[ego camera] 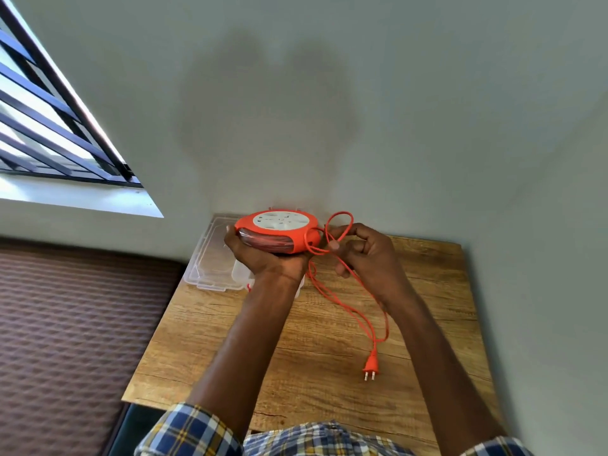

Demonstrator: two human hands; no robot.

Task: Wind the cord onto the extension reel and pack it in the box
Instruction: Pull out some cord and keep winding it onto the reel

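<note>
- table (pixel 427 291): wooden top under both hands; the loose cord and the plug lie on it below the right wrist.
- box (pixel 210 258): clear plastic, on the table just beyond and below the left fingers, partly hidden by the reel. Looks thin-walled and light, likely to slide if nudged; best steadied with one hand when loading.
- reel (pixel 278 233): orange body, white socket face up, held off the table. Rigid shell, probably moderate weight with most of the cord already wound in the groove. Smooth plastic, so grip by the rim, not the face.
- left hand (pixel 263 258): cups the reel from beneath, fingers curled up round the far-left rim, palm under the wound section.
- right hand (pixel 362 255): just right of the reel; thumb and fingers pinch a loop of cord, the others loosely curled.
- cord (pixel 358 311): thin, limp, orange; a loop stands above the right fingertips, the rest trails past the wrist. Kinks easily, so feed it under light tension close to the groove.
- plug (pixel 370 365): two-pin, small, hard; well below the right hand, pins towards the person. Tuck it in last.
</note>
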